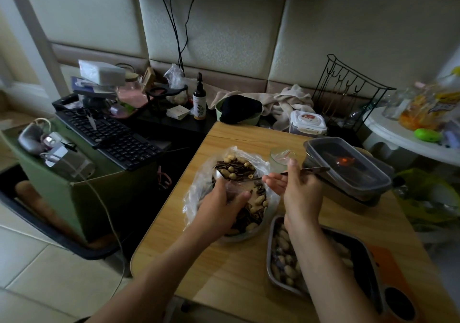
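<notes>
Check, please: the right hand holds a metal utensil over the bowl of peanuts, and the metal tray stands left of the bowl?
One error: in the head view the metal tray stands right of the bowl, not left. The right hand holds the metal utensil over it.

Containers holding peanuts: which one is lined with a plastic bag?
The round bowl under the left hand; the metal tray nearer the camera has none.

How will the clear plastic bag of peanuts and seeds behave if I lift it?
The plastic bag looks thin and crinkled, so probably floppy and sagging. Loose peanuts would likely slide to its lowest point. Its wide-open rim might spill them.
</notes>
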Demonstrator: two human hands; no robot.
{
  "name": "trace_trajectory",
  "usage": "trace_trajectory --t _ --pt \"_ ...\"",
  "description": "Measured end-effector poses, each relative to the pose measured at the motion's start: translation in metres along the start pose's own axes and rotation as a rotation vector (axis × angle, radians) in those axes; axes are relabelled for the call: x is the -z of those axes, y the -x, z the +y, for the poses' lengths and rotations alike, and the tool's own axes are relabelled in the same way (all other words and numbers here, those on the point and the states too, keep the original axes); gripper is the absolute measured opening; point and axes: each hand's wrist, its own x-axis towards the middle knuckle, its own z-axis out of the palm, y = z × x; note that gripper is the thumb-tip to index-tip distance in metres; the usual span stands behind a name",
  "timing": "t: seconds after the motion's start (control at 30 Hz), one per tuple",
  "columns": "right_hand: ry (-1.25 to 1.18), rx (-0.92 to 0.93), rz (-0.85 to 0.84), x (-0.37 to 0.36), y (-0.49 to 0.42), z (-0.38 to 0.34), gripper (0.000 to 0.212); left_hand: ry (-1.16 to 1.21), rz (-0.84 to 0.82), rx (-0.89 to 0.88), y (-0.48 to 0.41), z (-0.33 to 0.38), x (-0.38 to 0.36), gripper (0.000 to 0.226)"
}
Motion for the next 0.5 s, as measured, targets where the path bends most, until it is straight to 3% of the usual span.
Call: trace_trajectory --t 0.2,0.5 --pt "-0.012 0.023 0.056 -0.0038 -0.0050 0.0049 0.034 0.065 -0.020 0.048 -0.0036 -0.0031 0.0007 0.038" --pt "0.342 0.391 0.042 -0.0022 0.0014 0.0049 0.023 0.129 -0.017 0.106 -0.0067 -0.0045 0.0012 0.035"
